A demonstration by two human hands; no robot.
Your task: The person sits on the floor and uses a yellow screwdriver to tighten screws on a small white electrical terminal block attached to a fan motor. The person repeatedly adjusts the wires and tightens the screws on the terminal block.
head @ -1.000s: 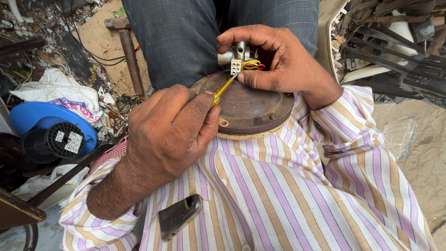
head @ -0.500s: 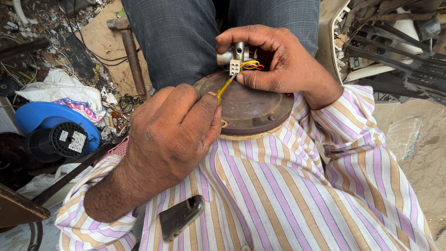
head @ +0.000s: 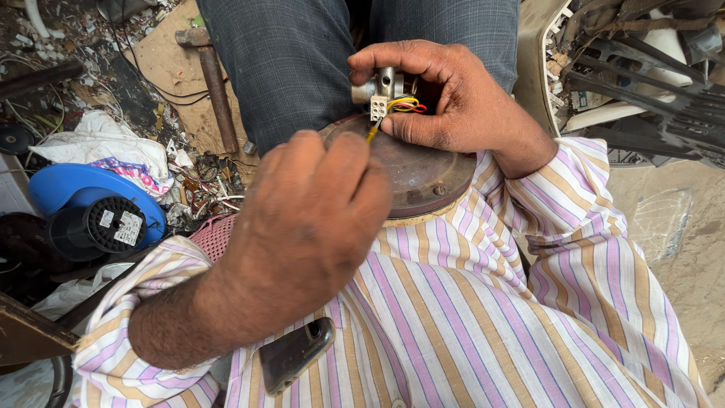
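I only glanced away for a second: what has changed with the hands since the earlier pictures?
The left hand has slid closer to the white connector, so less of the yellow tool shows. The right hand still pinches the connector and its coloured wires on the round brown motor housing.

Hands [head: 442,94] on motor's terminal block [head: 378,107]
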